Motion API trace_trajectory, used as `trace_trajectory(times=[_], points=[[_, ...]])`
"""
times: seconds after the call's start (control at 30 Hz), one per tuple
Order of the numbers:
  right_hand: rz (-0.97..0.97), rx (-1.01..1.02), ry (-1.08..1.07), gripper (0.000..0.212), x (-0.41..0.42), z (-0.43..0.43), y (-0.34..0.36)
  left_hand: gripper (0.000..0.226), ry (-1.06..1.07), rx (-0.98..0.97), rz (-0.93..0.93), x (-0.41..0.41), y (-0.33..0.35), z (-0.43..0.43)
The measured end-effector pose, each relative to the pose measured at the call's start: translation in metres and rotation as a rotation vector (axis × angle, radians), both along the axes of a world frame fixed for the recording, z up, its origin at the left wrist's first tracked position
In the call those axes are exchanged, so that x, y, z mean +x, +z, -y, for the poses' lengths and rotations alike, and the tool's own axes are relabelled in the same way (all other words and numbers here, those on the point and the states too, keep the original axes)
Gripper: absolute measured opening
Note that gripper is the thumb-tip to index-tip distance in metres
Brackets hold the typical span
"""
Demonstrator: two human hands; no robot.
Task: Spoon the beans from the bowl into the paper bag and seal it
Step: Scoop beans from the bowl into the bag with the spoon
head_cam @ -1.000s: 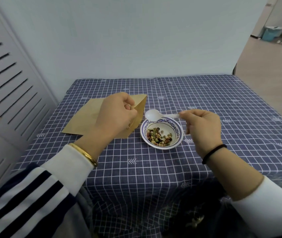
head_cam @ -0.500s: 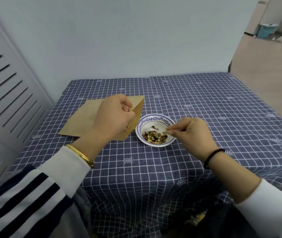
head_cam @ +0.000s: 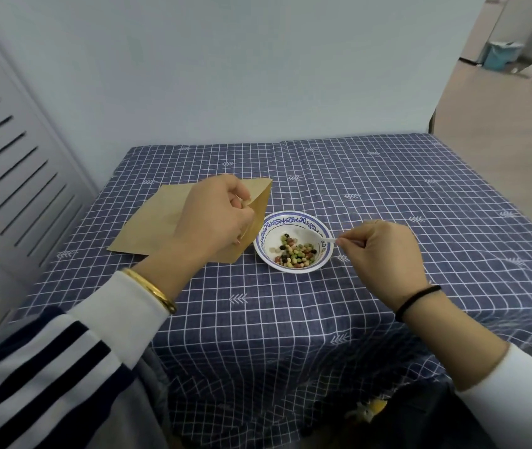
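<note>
A brown paper bag lies flat on the blue checked tablecloth, its mouth end lifted beside the bowl. My left hand pinches the upper edge of that mouth and holds it open. A white bowl with a blue patterned rim stands just right of the bag and holds several mixed beans. My right hand grips the handle of a white plastic spoon, whose head dips into the bowl among the beans.
The table stands against a pale wall, with a louvred cabinet door close on the left. Open floor and a light blue bin lie beyond the table's right edge.
The spoon has come down from above the bowl's far rim into the beans. My right hand has shifted right and pulled back. My left hand keeps hold of the bag's mouth.
</note>
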State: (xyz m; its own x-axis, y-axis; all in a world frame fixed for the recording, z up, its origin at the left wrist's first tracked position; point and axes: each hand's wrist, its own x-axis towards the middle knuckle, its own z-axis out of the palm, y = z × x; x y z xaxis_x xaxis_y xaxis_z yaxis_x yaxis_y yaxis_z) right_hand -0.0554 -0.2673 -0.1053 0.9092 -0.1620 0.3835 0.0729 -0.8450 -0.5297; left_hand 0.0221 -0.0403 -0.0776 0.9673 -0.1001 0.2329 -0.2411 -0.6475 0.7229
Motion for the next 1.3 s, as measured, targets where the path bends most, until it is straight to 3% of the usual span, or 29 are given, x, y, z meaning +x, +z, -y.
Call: trace_trajectory(times=[0.1, 0.67, 0.83, 1.3], points=[[-0.025, 0.07, -0.016, 0.011, -0.004, 0.001, 0.001, 0.02, -0.002, 0.001, 0.005, 0.0, 0.0, -0.001], [-0.434, 0.899, -0.112, 0.007, 0.005, -0.01, -0.016, 0.022, 0.002, 0.026, 0.015, 0.0, 0.001, -0.001], [-0.511, 1.087, -0.139, 0.017, 0.007, -0.013, -0.016, 0.022, 0.007, 0.019, 0.0, 0.001, 0.001, -0.001], [-0.605, 1.299, -0.165, 0.023, 0.012, -0.005, -0.02, 0.023, 0.026, 0.015, -0.011, 0.003, 0.001, -0.003]])
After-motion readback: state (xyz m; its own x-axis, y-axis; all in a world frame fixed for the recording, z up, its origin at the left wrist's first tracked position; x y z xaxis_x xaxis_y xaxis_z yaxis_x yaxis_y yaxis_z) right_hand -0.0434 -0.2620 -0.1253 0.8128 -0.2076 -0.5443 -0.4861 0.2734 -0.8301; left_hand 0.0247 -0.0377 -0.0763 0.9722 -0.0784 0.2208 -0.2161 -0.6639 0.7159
